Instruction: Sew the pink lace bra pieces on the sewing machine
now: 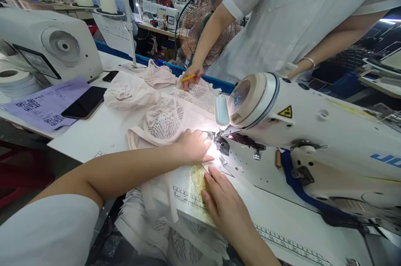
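Palm down, my left hand [194, 147] lies at the edge of a pale pink lace bra [164, 120], its fingers spread beside the lit needle area of a sewing machine [313, 120]. The fabric under its fingertips is mostly covered. My right hand [228, 203] rests on the machine bed with fingers stretched out, its fingertips at a strip of yellowish tape [198, 182]. Pale straps and more lace bra pieces [184, 241] hang over the front edge, below my hands.
Across the table a co-worker's hand [192, 76] holds a yellow pencil [189, 77] over more lace pieces [200, 90]. To the left lie a phone [84, 102], a printed purple sheet [46, 103] and another sewing machine [50, 44]. Behind stands a fan [191, 24].
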A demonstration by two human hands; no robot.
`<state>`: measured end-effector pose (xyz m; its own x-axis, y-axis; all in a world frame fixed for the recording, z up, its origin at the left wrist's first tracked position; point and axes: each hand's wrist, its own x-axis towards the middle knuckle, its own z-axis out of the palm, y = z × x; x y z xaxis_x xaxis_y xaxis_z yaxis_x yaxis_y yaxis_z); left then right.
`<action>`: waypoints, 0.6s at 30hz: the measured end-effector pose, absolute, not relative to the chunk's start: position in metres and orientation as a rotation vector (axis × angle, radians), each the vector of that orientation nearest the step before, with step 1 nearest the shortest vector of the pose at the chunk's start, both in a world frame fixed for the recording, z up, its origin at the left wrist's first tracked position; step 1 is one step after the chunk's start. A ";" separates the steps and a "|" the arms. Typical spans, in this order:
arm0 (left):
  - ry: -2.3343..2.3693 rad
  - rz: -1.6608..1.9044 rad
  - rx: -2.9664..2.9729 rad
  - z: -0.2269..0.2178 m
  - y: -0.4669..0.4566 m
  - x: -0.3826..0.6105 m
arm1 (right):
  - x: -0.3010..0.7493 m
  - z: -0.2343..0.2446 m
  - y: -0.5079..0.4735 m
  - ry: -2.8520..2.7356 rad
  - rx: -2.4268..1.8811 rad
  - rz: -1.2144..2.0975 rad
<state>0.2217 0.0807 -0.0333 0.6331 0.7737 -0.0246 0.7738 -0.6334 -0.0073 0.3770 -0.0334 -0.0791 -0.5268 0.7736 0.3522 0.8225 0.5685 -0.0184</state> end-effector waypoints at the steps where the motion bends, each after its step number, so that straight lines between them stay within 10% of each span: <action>1: 1.346 -0.035 2.835 -0.033 0.082 0.223 | 0.377 -0.079 -0.032 -2.485 -1.308 -0.218; 18: 1.132 0.077 3.003 -0.049 0.089 0.222 | 0.378 -0.074 -0.033 -2.484 -1.260 -0.172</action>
